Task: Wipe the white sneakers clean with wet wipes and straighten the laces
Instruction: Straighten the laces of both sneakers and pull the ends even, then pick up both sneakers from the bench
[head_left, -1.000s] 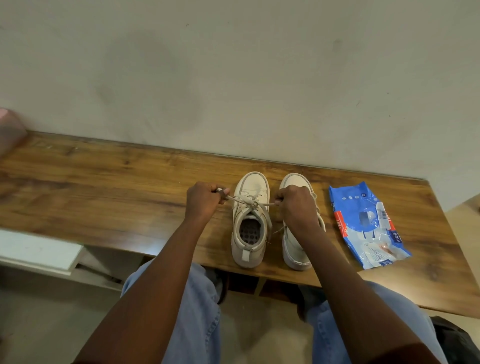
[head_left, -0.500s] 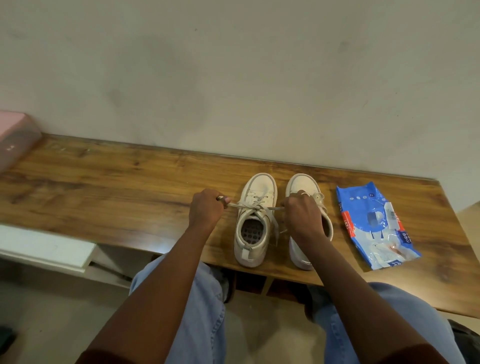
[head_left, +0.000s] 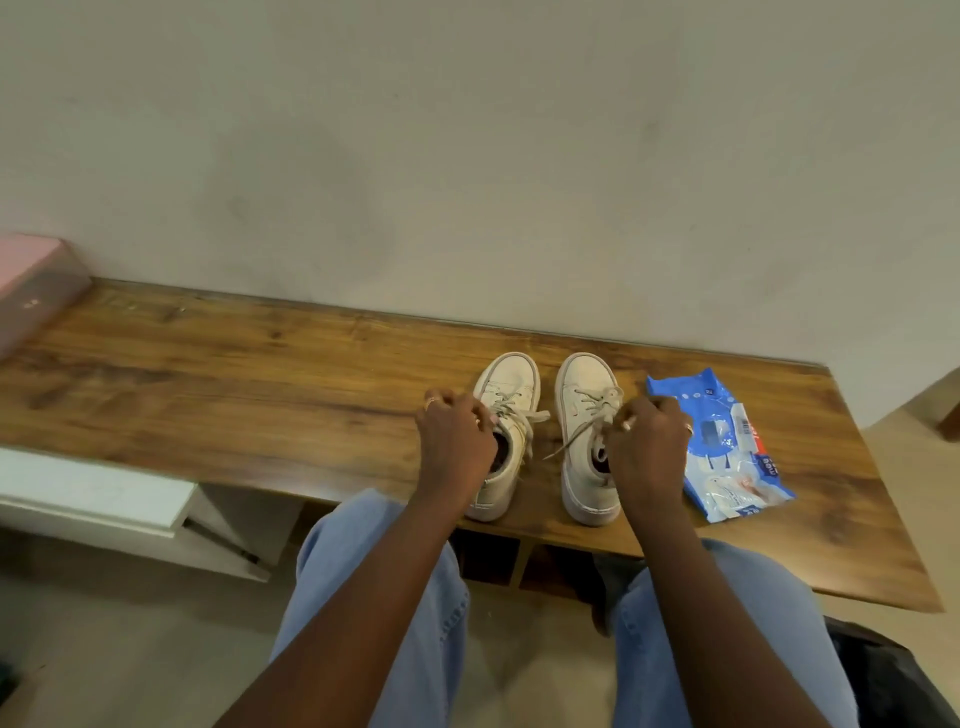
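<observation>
Both hands were on the left sneaker (head_left: 511, 379) a second ago; now the right hand (head_left: 647, 452) has hopped over and pinches the right sneaker's (head_left: 584, 379) lace (head_left: 576, 439). Left hand (head_left: 454, 441) stays curled over its shoe, grip unclear. Shoes sit mid-bench (head_left: 208, 389), wipes (head_left: 722, 447) beside. Looks like lace-straightening moves to shoe two.

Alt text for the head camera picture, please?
A person's right grip pinches a lace of the right sneaker; the left grip is at the left sneaker. Both stand on a wooden table, a blue wipes pack beside them.
</observation>
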